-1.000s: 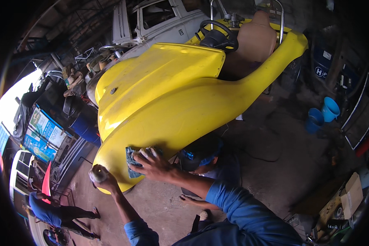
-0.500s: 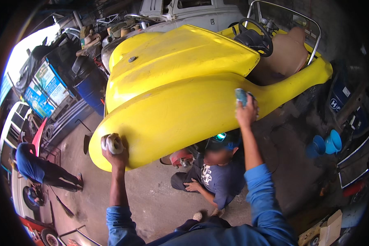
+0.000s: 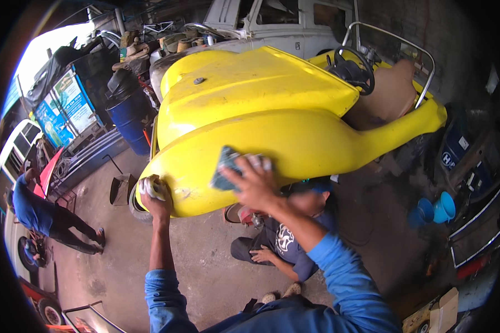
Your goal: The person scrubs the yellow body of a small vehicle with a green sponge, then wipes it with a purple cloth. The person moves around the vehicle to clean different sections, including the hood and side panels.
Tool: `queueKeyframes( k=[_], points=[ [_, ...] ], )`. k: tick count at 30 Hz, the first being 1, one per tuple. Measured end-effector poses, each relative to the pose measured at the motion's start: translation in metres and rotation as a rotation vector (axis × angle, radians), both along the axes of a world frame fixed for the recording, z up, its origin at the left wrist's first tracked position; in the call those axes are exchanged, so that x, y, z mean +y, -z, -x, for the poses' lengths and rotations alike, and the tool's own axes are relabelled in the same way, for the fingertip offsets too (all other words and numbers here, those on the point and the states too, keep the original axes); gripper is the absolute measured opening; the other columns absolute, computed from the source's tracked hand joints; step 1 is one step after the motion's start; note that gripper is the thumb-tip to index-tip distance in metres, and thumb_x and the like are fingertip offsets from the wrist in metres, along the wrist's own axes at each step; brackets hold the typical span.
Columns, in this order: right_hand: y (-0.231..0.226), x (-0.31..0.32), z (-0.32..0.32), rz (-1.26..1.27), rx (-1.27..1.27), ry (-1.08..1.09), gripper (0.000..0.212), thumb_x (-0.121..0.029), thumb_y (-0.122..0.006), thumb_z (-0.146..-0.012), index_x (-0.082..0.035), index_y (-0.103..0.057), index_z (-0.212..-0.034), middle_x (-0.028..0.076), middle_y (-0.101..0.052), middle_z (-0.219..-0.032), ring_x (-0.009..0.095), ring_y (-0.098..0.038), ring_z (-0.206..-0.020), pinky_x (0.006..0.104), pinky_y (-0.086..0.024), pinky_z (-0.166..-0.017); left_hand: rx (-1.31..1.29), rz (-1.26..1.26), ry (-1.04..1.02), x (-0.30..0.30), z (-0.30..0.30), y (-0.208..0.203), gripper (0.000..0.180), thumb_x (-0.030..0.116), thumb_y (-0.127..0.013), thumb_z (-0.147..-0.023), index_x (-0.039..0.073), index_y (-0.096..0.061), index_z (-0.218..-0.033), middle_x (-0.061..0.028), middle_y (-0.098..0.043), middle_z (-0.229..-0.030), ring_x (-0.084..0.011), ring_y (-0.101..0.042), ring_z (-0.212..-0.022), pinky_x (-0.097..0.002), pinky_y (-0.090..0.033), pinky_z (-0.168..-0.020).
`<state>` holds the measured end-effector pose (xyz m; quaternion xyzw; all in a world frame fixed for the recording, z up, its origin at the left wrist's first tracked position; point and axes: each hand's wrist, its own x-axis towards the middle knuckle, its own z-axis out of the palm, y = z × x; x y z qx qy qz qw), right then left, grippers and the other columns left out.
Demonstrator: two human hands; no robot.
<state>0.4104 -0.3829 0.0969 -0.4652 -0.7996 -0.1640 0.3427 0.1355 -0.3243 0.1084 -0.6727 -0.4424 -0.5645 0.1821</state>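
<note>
A yellow open car body [image 3: 294, 139] spreads before me, with its long rounded front fender nearest. My right hand [image 3: 256, 186] is closed on a folded blue-grey cloth [image 3: 225, 167], laid against the side of the fender. Near the fender's front tip, my left hand [image 3: 158, 204] grips a bunched white cloth [image 3: 154, 187] that touches the yellow surface. Faint smudges show on the paint between the two hands. The fingertips of the left hand are partly hidden by the cloth.
A person [image 3: 300, 238] sits low under the fender, close to my right forearm. Another person in blue [image 3: 44, 213] stands bent at the left. A blue drum [image 3: 129, 125], a dustpan [image 3: 121, 188] and light-blue buckets [image 3: 444, 207] stand around the car.
My right hand has swept left along the fender with the blue-grey cloth, from the rear part toward the front. My left hand stays near the tip. The view has shifted slightly.
</note>
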Motion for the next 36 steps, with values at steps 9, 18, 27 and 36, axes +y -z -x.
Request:
queueKeyframes(
  k=[9,18,27,36],
  points=[
    [-0.046,0.076,-0.153,0.272,0.608,0.8,0.051,-0.03,-0.063,-0.079,-0.024,-0.048,-0.128,0.007,-0.045,-0.131,0.038,-0.044,-0.118,0.0545,-0.033,-0.098,-0.17,-0.024,0.168,0.014,0.029,0.014,0.017,-0.004,-0.06,-0.067,0.004,-0.057,-0.082,-0.0128,-0.055,-0.077,-0.0309,-0.056,-0.071,-0.0372,-0.046,-0.065],
    [-0.087,0.085,0.138,0.104,0.02,0.384,0.045,-0.028,-0.062,-0.074,-0.023,-0.056,-0.118,0.009,-0.052,-0.118,0.032,-0.044,-0.111,0.0505,-0.031,-0.092,-0.169,0.01,0.121,0.015,0.037,0.026,0.019,-0.004,-0.062,-0.065,0.004,-0.056,-0.081,-0.0128,-0.057,-0.08,-0.0322,-0.056,-0.075,-0.0379,-0.045,-0.068],
    [-0.085,0.083,0.162,0.25,-0.033,0.084,0.049,-0.023,-0.061,-0.075,-0.017,-0.054,-0.123,0.017,-0.043,-0.133,0.033,-0.039,-0.122,0.0521,-0.026,-0.102,-0.063,0.235,0.106,-0.028,0.119,0.101,0.017,0.001,-0.061,-0.074,-0.001,-0.057,-0.091,-0.0129,-0.057,-0.081,-0.0277,-0.057,-0.077,-0.0363,-0.047,-0.07],
    [-0.041,0.068,-0.135,0.188,0.523,0.677,0.049,-0.029,-0.062,-0.079,-0.022,-0.052,-0.127,0.009,-0.051,-0.126,0.033,-0.049,-0.113,0.0467,-0.041,-0.094,-0.267,0.321,-0.212,-0.183,0.373,0.2,0.017,0.007,-0.059,-0.083,-0.001,-0.062,-0.097,-0.0091,-0.063,-0.089,-0.0192,-0.059,-0.08,-0.0322,-0.048,-0.076]
  ],
)
